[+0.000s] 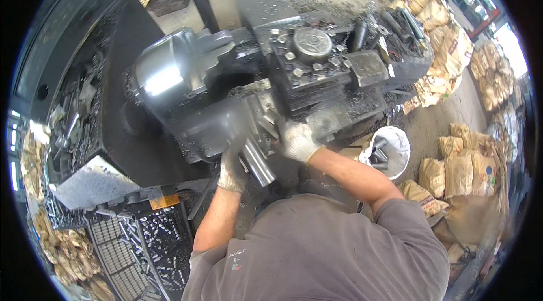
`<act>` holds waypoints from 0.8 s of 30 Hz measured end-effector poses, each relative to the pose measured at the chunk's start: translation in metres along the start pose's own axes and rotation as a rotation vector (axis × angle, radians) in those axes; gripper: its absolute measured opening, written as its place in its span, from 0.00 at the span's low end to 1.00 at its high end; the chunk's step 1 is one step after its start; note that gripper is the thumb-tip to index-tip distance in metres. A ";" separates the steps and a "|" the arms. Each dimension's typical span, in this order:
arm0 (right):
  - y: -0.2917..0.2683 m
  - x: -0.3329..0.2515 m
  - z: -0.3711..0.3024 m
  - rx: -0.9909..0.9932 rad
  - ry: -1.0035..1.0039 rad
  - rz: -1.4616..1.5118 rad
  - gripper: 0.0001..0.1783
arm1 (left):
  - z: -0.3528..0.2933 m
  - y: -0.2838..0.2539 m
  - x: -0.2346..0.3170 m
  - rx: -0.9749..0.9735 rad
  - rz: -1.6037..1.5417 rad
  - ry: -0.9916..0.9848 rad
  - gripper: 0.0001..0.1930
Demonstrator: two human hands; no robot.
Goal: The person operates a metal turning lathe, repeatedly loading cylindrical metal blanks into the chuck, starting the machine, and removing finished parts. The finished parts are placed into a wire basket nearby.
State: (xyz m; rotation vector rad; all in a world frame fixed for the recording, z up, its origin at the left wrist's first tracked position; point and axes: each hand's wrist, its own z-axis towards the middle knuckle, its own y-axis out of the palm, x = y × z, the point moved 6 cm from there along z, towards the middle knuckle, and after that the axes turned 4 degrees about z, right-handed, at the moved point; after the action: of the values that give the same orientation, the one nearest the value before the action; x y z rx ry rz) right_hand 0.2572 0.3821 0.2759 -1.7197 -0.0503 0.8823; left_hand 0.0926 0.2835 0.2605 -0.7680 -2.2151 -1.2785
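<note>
Both my hands wear white knit gloves at the front of a metal lathe. Close beside a shiny steel cylinder (258, 164), which sticks out toward me at a slant, is my left hand (231, 172). Its fingers are hidden or blurred, so whether it grips the cylinder is unclear. My right hand (300, 141) touches the front of the dark carriage (325, 120), below the tool post (312, 45). Its fingertips are hidden against the machine. To the left of the carriage stands the large polished chuck (167, 69), with stepped jaws facing right.
Right of my right arm stands a white bucket (399, 151) with metal cylinders in it. Brown paper sacks (472, 171) are piled at the right. Small metal pieces (164, 244) fill a crate (116, 253) at lower left. A dark machine housing (136, 154) bounds the left.
</note>
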 end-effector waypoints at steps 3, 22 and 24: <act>0.005 -0.005 0.024 0.129 -0.191 -0.101 0.17 | 0.012 -0.031 0.032 0.151 0.031 0.168 0.18; -0.263 -0.116 0.173 0.101 -0.581 -0.320 0.35 | 0.087 0.048 0.079 0.198 1.385 0.490 0.27; -0.253 -0.082 0.222 0.098 -0.585 -0.733 0.25 | 0.080 0.018 0.075 0.209 0.778 0.729 0.26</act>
State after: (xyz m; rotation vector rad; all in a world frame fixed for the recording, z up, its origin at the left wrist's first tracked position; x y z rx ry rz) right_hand 0.1713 0.6155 0.5174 -1.1554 -0.9471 0.7703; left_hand 0.0400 0.3790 0.2830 -0.7929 -1.2401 -0.7382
